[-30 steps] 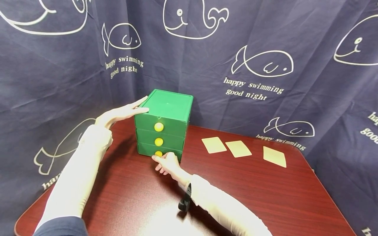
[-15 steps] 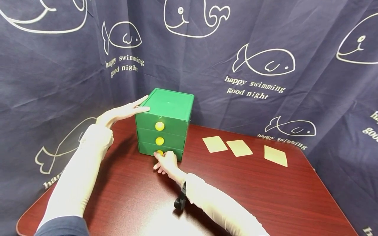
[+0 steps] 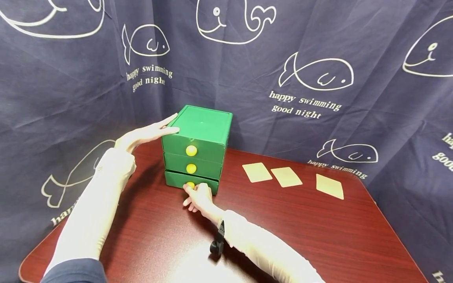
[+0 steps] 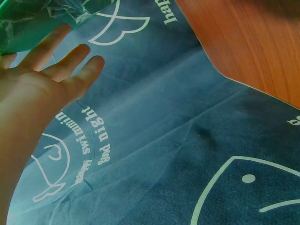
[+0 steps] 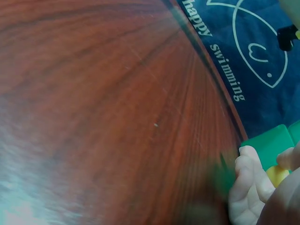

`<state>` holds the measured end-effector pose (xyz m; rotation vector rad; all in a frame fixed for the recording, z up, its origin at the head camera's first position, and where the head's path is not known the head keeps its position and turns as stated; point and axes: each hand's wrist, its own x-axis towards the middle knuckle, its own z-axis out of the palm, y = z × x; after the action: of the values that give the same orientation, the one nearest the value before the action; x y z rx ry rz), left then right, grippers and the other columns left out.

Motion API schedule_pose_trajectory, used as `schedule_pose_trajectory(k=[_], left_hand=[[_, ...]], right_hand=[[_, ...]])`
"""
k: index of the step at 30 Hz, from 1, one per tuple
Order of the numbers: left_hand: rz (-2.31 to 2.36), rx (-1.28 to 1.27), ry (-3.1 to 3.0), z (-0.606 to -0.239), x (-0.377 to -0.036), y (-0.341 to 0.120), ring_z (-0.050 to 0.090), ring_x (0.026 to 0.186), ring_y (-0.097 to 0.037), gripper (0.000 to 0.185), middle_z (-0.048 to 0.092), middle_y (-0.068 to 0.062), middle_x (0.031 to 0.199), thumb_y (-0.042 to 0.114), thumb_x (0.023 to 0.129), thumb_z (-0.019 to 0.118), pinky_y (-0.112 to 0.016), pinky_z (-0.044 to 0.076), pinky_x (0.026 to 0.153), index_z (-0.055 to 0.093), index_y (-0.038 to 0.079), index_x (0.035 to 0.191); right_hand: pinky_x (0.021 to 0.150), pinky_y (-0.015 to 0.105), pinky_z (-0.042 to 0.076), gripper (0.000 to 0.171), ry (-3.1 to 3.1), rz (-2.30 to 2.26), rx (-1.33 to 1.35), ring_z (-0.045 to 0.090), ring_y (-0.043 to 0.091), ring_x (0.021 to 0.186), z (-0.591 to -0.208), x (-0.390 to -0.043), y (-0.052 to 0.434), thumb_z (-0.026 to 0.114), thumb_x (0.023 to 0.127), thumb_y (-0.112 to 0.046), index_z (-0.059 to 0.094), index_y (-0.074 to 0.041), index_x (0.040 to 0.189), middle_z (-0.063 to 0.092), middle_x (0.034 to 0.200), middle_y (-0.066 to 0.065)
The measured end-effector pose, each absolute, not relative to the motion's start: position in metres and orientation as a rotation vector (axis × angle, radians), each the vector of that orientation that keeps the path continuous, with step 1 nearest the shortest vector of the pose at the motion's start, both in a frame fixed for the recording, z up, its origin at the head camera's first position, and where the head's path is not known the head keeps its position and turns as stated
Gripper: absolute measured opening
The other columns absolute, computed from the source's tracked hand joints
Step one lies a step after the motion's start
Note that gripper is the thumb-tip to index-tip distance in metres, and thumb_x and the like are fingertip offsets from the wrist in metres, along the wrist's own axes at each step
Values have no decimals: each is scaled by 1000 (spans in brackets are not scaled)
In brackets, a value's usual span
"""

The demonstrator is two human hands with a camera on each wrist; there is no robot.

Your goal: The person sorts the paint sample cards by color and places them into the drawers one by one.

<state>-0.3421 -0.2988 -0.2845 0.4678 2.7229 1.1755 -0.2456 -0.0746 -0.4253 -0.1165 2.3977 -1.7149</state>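
A green box of three stacked drawers (image 3: pixel 203 124) stands on the table, each drawer bearing a round yellow knob. My left hand (image 3: pixel 145 134) lies with straight fingers on the top left edge of the box; in the left wrist view its fingers (image 4: pixel 63 68) spread beside the green side. With thumb and fingers my right hand (image 3: pixel 201 196) pinches the yellow knob (image 3: pixel 190 184) of the bottom drawer (image 3: pixel 173 179), which juts slightly forward with a dark gap above it. In the right wrist view the knob (image 5: pixel 277 175) shows between thumb and fingers.
Three pale yellow cards (image 3: pixel 257 172) lie spread on the reddish-brown table (image 3: pixel 283 220), right of the box. A dark blue curtain (image 3: pixel 247 78) with white fish drawings hangs close behind and at both sides. A black wrist camera (image 3: pixel 217 240) hangs under the right wrist.
The bottom drawer has come out a little toward me, and a dark gap has appeared along its top. My right hand moved with its knob; my left hand stays on the box.
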Motion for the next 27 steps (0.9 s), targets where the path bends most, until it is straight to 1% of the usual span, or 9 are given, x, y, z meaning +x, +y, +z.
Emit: schedule_pose_trajectory(k=[7,13,18,23,27], left_hand=[[1149,443,2739,-283,-343,-300,0,151,-17,78,3,11,163,60,94,48,-52,7,123,2,40,154],[1147,444,2736,-285,-343,-300,-1,151,-17,78,3,11,163,60,94,48,-52,7,123,2,40,154],[1154,449,2729,-286,-342,-300,0,151,-16,78,2,12,163,60,94,48,-52,7,122,2,41,153],[1180,448,2715,-285,-343,-300,2,151,-17,79,3,10,163,58,94,49,-52,7,122,1,39,154],[1186,470,2712,-286,-344,-299,2,151,-17,79,3,9,164,57,95,48,-51,7,123,1,36,155]], right_hand=[[31,26,46,30,2323,-1767,-118,50,10,30,-426,-235,-73,63,92,-30,52,-8,76,69,61,23],[30,23,43,27,2221,-1822,-82,51,10,31,-431,-224,-74,63,93,-30,54,-6,84,68,62,23],[31,20,43,27,2071,-1910,-26,51,10,33,-432,-215,-74,64,93,-29,52,-5,91,68,58,19],[32,20,42,27,1999,-1949,-19,51,9,33,-432,-206,-74,64,92,-29,51,-6,91,67,58,18],[32,19,42,26,1961,-1971,-14,51,8,34,-432,-199,-73,65,91,-29,52,-6,91,65,55,12]])
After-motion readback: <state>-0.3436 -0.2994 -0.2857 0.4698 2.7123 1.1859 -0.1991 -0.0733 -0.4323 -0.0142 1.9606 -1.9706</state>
